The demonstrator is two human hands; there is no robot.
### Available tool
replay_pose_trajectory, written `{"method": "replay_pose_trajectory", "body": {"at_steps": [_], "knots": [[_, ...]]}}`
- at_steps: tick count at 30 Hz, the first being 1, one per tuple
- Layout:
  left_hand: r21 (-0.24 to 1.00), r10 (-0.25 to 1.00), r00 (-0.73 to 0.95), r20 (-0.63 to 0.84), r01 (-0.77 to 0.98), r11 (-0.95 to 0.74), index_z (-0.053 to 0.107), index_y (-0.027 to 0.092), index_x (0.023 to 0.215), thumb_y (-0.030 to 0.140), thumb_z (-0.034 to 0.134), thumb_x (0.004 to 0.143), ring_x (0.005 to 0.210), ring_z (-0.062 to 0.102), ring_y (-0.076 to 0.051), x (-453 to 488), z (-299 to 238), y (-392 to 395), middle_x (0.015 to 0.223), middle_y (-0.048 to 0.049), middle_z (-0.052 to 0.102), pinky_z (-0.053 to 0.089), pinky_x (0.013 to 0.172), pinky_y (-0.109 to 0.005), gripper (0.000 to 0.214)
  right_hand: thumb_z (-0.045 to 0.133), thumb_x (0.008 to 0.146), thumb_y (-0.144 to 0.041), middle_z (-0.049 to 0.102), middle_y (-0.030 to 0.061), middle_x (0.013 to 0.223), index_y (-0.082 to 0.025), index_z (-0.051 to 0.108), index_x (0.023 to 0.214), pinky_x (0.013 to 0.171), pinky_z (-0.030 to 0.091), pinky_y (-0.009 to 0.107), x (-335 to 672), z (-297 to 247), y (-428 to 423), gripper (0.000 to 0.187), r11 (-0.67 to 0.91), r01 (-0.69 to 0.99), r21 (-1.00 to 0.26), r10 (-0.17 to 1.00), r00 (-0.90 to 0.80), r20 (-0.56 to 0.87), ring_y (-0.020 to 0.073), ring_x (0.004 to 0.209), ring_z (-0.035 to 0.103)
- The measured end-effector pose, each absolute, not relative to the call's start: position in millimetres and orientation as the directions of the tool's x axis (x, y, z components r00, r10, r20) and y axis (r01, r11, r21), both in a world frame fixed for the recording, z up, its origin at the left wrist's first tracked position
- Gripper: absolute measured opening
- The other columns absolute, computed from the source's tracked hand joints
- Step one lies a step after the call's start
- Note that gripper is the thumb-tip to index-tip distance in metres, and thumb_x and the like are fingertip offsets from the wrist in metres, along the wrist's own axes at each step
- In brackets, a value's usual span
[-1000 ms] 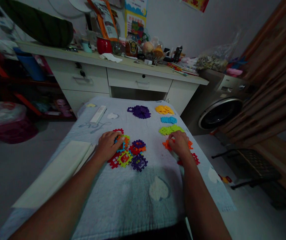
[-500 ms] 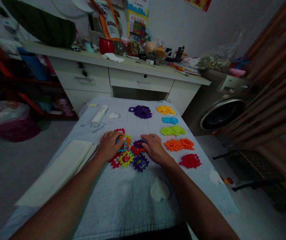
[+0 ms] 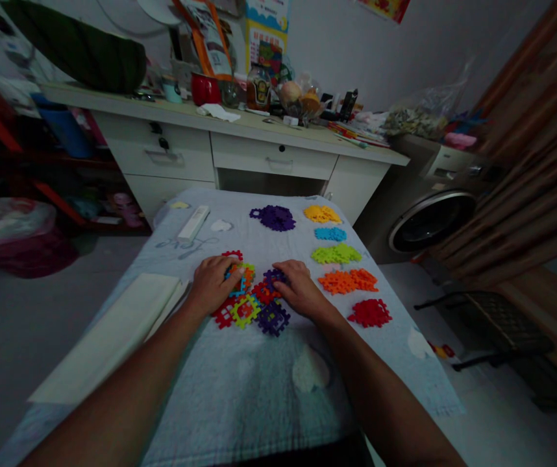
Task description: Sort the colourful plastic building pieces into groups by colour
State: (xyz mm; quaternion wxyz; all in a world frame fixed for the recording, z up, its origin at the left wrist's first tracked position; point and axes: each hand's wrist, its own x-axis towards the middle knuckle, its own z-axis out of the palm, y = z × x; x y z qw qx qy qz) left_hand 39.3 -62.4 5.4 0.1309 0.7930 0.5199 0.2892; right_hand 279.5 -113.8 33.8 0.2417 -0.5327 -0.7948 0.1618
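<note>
My left hand (image 3: 210,282) curls over the left side of a mixed cluster of toothed plastic tiles, thumb and fingers around an orange-and-blue tile (image 3: 243,280). A purple tile (image 3: 272,277) on the right side of the cluster is pinched by my right hand (image 3: 300,287). Its lower edge meets a red tile (image 3: 261,293). Nearer me in the cluster are a lime tile (image 3: 246,311), another purple tile (image 3: 273,318) and a red tile (image 3: 224,315). My fingers partly cover the upper tiles, so how they join is hidden.
Purple tiles (image 3: 279,218) are heaped at the back. Yellow (image 3: 322,214), blue (image 3: 330,233), lime (image 3: 335,253), orange (image 3: 343,281) and red piles (image 3: 371,312) line the right. A white bar (image 3: 193,224) and a folded pale sheet (image 3: 123,331) lie left. Behind stands a cluttered desk (image 3: 259,133).
My right fingers have closed a little further over the purple tile, which has shifted slightly. My left hand keeps its place on the cluster.
</note>
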Motion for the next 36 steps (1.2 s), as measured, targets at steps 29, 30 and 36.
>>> {"method": "replay_pose_trajectory", "body": {"at_steps": [29,30,36], "knots": [[0.538,0.908,0.282,0.310,0.735,-0.413,0.066,0.025,0.104,0.049,0.043,0.091,0.108,0.056,-0.026,39,8,-65,0.111,-0.0046,0.069,0.039,0.099,-0.044,0.035,0.053,0.068,-0.023,0.056,-0.0041,0.067,-0.020,0.059,0.090,0.065,0.045,0.026,287,23,33,0.024,0.052,0.455,-0.889,0.921,0.323,0.219,0.0153,0.065,0.055],[0.541,0.909,0.282,0.308,0.734,-0.411,0.066,0.025,0.104,0.049,0.043,0.091,0.108,0.056,-0.026,39,9,-65,0.111,-0.0045,0.069,0.039,0.099,-0.044,0.035,0.052,0.067,-0.022,0.056,-0.0037,0.068,-0.020,0.058,0.089,0.067,0.046,0.027,285,21,40,0.022,0.043,0.460,-0.887,0.914,0.341,0.221,0.0153,0.066,0.055],[0.551,0.911,0.280,0.303,0.729,-0.407,0.066,0.025,0.103,0.049,0.043,0.092,0.109,0.056,-0.027,38,9,-65,0.112,-0.0051,0.069,0.039,0.098,-0.046,0.035,0.048,0.065,-0.017,0.059,-0.0007,0.073,-0.019,0.059,0.082,0.075,0.045,0.028,280,14,68,0.020,0.013,0.530,-0.848,0.910,0.345,0.230,0.0161,0.072,0.055]]}}
